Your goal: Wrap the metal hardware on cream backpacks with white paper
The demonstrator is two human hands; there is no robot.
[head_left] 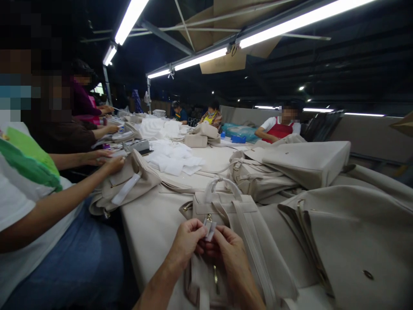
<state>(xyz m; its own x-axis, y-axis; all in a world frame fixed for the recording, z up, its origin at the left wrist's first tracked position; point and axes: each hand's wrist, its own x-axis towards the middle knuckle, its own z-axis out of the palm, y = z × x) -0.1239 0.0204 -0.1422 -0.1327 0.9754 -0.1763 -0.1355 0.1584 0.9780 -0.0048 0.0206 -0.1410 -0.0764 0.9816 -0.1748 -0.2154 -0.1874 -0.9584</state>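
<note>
Tube lights (200,59) hang over a dim workroom, and a long pale table (142,232) stretches away from you, heaped with beige bags and white sheets (174,157). Just in front of you a bag (271,262) lies on the table, its handle (222,184) pointing away from you. Your left hand (190,239) and your right hand (231,247) meet over its upper part, nearly touching. Between them is a small whitish slip (211,232): your left thumb and fingers pinch it from the left, your right thumb and fingers from the right. The slip sits at your fingertips, just below a gold fitting (209,218) near the base of the handle. A long strap (250,241) runs down the bag to the right of your right hand, and a gold zip (216,275) shows below your hands, between your wrists.

Your fingers cover part of the slip, so you cannot tell whether it is fixed to the fitting or what it is made of. Your hands and forearms hide much of the bag's front, and its near end is cut off by the lower edge. The large bag (351,241) on your right is cut off too. At your left, a co-worker (41,206) handles another bag (129,176); the far end of the table is too small to make out well.
</note>
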